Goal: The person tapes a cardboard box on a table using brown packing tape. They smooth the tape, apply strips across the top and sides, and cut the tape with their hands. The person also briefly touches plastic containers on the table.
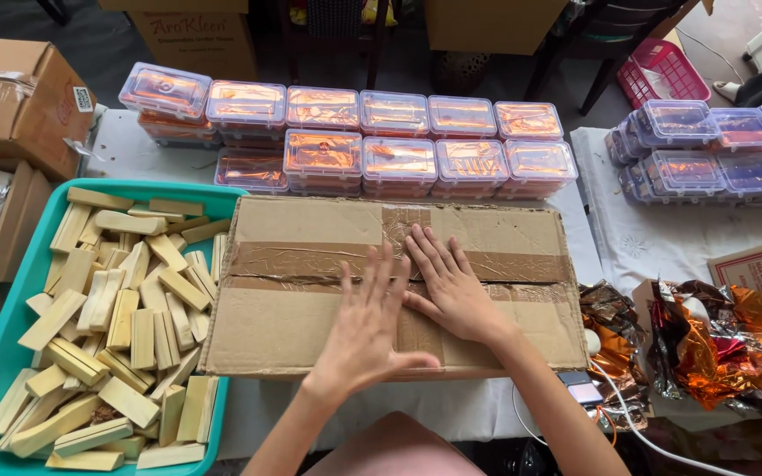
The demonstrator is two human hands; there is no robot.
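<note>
Both hands are lying flat on a taped cardboard box w/ brown tape strips crossing its top. Left hand is resting palm-down near the box's front-centre, fingers spread; right hand is sitting just beside it, fingers pointing away toward the tape cross. Box is sitting on a counter covered in white cloth. A teal tray of pale yellow bars is touching the box's left side. Behind the box, rows of clear lidded containers w/ orange contents are stacking up. Crumpled orange foil wrappers are lying to the right.
</note>
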